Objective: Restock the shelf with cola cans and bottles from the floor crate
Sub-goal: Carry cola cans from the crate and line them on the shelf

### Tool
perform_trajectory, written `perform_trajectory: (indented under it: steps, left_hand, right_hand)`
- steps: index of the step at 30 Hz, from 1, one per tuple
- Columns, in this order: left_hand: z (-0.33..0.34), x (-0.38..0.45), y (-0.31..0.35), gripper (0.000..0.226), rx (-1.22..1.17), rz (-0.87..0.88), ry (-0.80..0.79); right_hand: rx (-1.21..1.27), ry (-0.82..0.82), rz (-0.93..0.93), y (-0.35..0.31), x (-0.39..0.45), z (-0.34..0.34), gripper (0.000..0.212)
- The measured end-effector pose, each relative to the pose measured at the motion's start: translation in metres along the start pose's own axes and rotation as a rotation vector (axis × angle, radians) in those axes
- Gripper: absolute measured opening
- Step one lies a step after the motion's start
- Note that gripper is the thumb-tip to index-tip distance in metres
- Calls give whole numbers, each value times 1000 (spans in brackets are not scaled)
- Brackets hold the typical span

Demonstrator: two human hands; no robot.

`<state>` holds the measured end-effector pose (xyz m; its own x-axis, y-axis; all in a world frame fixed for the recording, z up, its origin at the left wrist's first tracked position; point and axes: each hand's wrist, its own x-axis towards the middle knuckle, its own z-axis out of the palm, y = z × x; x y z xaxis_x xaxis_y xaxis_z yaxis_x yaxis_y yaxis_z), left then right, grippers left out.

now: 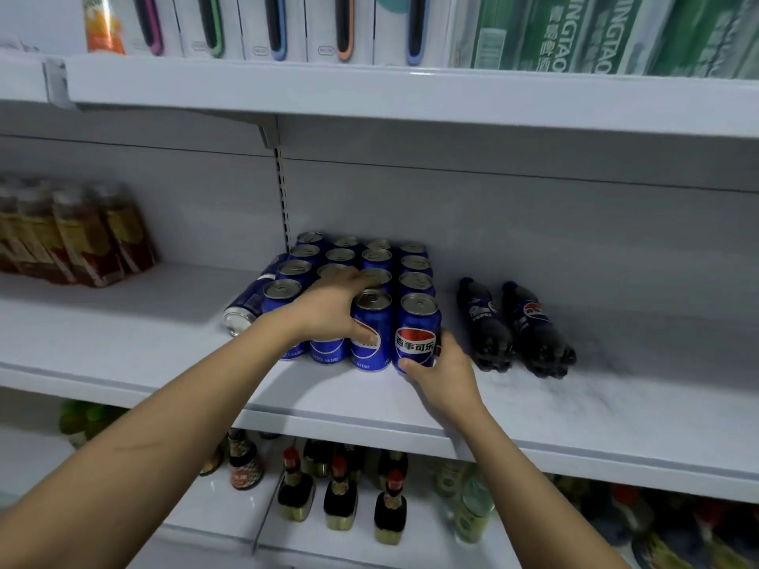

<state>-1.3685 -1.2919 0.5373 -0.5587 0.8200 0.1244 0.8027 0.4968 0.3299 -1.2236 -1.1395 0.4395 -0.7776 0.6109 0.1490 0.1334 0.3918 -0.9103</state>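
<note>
right hand (441, 373) gripping front can (417, 330) labelled 百事可乐, left hand (332, 305) on pepsi cans (349, 264)

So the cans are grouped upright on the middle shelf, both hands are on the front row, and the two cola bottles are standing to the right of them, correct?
Not quite. The head view shows the two cola bottles lying on their sides, not standing. The rest holds: they are to the right of the upright cans on the middle shelf, the left hand and right hand on the front row.

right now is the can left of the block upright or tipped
Tipped. The can lies on its side on the shelf, silver end facing out, against the upright cans.
</note>
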Motion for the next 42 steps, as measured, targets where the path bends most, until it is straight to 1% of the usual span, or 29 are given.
perform_trajectory:
  steps: [4,6,8,11,13,15,17,18,21,23,25,27,32,36,39,42]
  left_hand:
    - [8,-11,5,101,-39,8,96]
    - [11,-17,12,99,-54,36,142]
    - [14,-24,23,93,-62,79,178]
    - [22,-30,45,83,-105,153,219]
    - [27,-34,63,76,-175,204,243]
    - [33,-36,82,67,-250,236,232]
    - [41,-37,106,58,-357,248,198]
    - [46,-37,119,54,-426,251,177]
    - [61,-38,163,47,-617,268,113]
    - [71,-42,200,45,-770,268,21]
    - [86,-45,240,49,-904,256,-88]
    - [104,-50,283,53,-978,247,-171]
    - [157,-74,395,60,-1034,300,-328]
    - [204,-99,491,57,-1055,347,-440]
    - [236,-116,561,60,-1067,342,-522]
    - [267,-131,624,60,-1050,346,-600]
  right_hand:
    - [-63,-59,31,-11,-5,-8,56]
    - [-121,-72,48,-19,-9,-10,59]
    - [-187,-44,37,-30,-17,-13,66]
    - [-241,-15,30,-40,-33,-25,84]
    - [-250,11,27,-46,-48,-37,86]
    - [-207,77,20,-45,-63,-53,86]
    - [-189,143,11,-41,-81,-74,67]
    - [-182,178,21,-39,-90,-86,62]
    - [-156,303,61,-26,-119,-125,59]
    - [-116,361,83,-17,-141,-152,59]
    - [-54,409,127,-7,-165,-181,58]
    - [-24,453,152,3,-192,-213,54]
    - [-32,605,221,38,-269,-304,52]
    - [-56,684,291,67,-341,-384,51]
    - [-32,751,373,83,-391,-436,52]
    - [-23,820,408,93,-434,-481,50]
